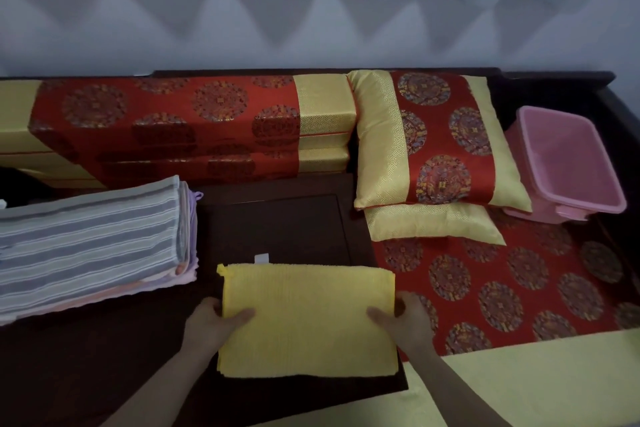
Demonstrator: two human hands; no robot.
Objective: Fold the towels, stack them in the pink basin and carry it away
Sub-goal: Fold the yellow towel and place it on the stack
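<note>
Pink basin point(571, 163): one, at far right on the red patterned mat point(502, 281), just right of the pillows and touching the upper one. Its pink bottom and inner walls show in full, with no towel in it. Yellow towel point(308, 319): one, folded to a rectangle, at the near middle of the dark wooden desk point(284, 225), its right edge reaching over the mat's edge; can't tell whether it lies flat or is lifted a little. It has a small yellow loop at the far-left corner and a white tag poking out behind the far edge. Left hand point(211, 322) pinches the towel's left edge, thumb on top, fingers point(207, 305) curled at the edge. Right hand point(405, 319) pinches the right edge the same way, thumb on top, the other fingers mostly hidden behind the edge. Towel stack point(189, 253): one pile on the desk at left, well apart from the basin. A striped towel point(86, 229) in grey and white is on top, with purple, pink and peach layers under it; exact count can't be told, at least four. Pillows: two, a red-and-yellow pillow point(436, 142) leaning on a yellow pillow point(433, 222). Long cushions point(166, 121): three layers stacked along the back, red with yellow ends.
</note>
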